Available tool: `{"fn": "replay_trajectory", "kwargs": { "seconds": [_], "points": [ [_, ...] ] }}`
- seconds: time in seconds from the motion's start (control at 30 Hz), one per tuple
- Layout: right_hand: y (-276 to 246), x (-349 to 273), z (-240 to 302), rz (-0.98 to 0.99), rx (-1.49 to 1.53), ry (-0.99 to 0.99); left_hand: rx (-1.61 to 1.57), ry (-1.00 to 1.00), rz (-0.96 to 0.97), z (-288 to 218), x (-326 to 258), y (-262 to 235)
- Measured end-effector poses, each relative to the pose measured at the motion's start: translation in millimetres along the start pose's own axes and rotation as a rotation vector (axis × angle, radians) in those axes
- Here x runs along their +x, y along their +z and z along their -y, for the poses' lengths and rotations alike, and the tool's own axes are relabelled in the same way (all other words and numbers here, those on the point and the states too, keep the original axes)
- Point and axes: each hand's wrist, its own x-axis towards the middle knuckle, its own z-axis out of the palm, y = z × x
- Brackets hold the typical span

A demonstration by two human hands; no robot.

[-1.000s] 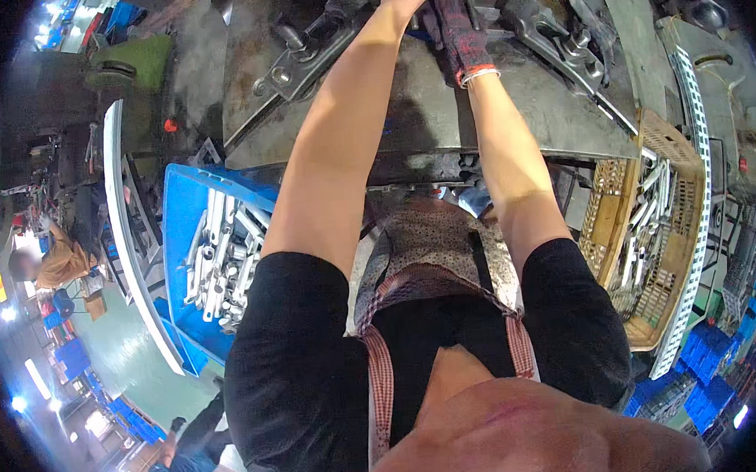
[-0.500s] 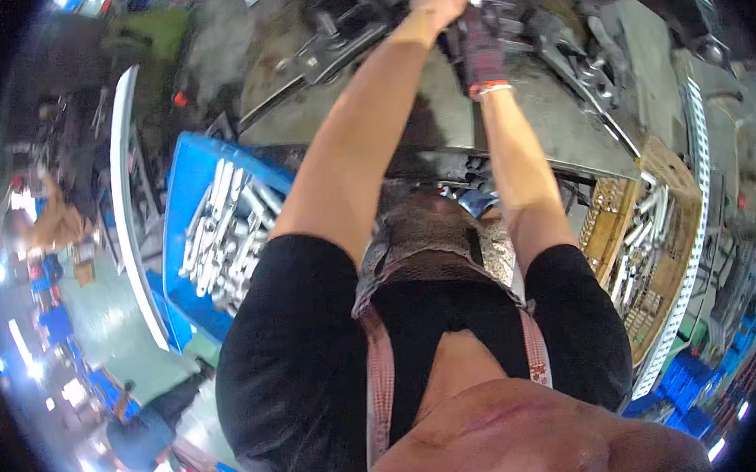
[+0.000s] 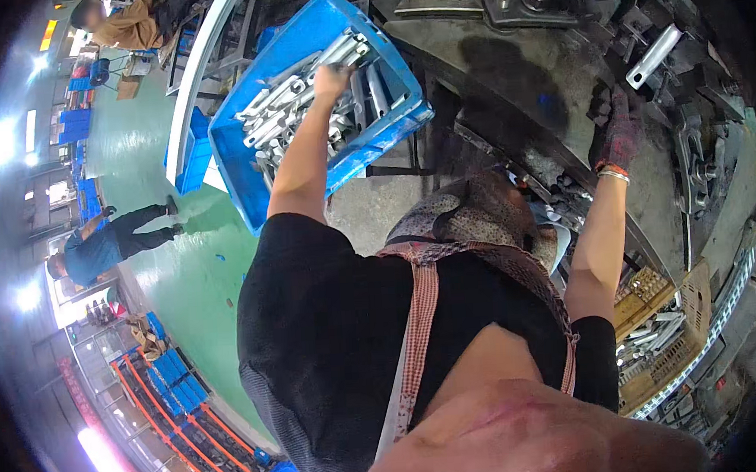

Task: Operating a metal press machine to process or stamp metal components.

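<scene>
Bare left hand point(image 3: 331, 79) reaching into the blue plastic crate point(image 3: 259, 196), fingers closed among the grey metal rods point(image 3: 288, 112) piled inside, gloved right hand point(image 3: 621, 135) right of the crate, resting on the dark machine bed point(image 3: 524, 80), grip unclear

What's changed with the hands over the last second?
The left hand has come off the machine and swung left into the blue crate, onto the silver metal parts; whether it grips one is unclear. The gloved right hand stays up on the dark machine bed, near a silver cylinder.
</scene>
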Motion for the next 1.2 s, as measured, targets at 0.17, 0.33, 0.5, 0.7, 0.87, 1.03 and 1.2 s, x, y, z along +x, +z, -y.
{"fn": "replay_trajectory", "kwargs": {
  "seconds": [0.17,0.33,0.5,0.7,0.87,1.03,1.2],
  "points": [
    [-0.3,-4.6,3.6,-0.083,-0.142,-0.076,0.29,-0.03,0.287,44.4,40.8,58.5],
    [6.9,-12.3,13.9,0.043,-0.05,0.077,0.083,-0.252,0.161,13.8,22.3,59.8],
    [7.5,-9.1,9.6,0.016,0.014,0.025,-0.312,-0.015,-0.16,4.0,-2.6,22.7],
    [-17.7,31.3,18.0,0.241,0.21,0.264,-1.222,-0.093,-0.024,-27.2,-9.8,-56.0],
    [-18.3,58.9,25.8,0.529,0.604,0.355,-1.474,0.094,0.48,-125.8,-37.9,-86.3],
    [5.9,28.4,72.6,0.023,-0.055,0.046,-1.037,0.496,0.595,-278.4,-56.4,-27.1],
    [14.3,-20.7,133.0,-0.307,0.015,-0.095,-0.951,0.822,0.688,-421.3,-120.5,42.4]
  ]
}}
